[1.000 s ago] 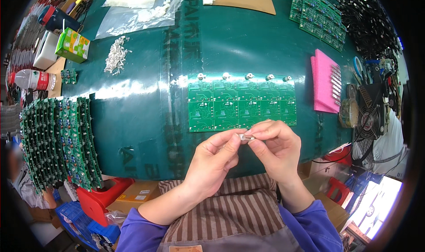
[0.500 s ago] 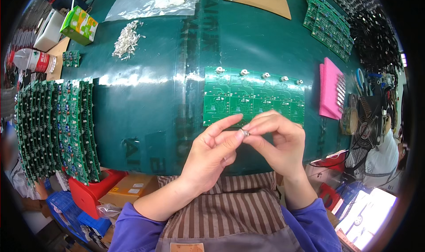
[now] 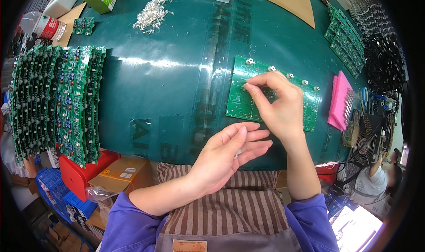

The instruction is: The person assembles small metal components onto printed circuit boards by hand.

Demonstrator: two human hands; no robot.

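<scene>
The hands had just parted: nearest, the left hand (image 3: 221,157) hung with fingers loosely apart, a small white piece (image 3: 238,153) at its palm. Toward one o'clock from it, the right hand (image 3: 283,103) had moved over the flat green rectangular circuit board (image 3: 240,107), thumb and forefinger pinched together, contents indiscernible; work had thus shifted there.

Dark letters (image 3: 141,134) mark the green tabletop (image 3: 177,97), pale print (image 3: 52,29) the red bottle label (image 3: 49,28)

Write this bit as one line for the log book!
right hand: pinched over green circuit board, contents unclear; left hand: half-open, small whitish piece in it; silvery parts: along board's far edge
</scene>
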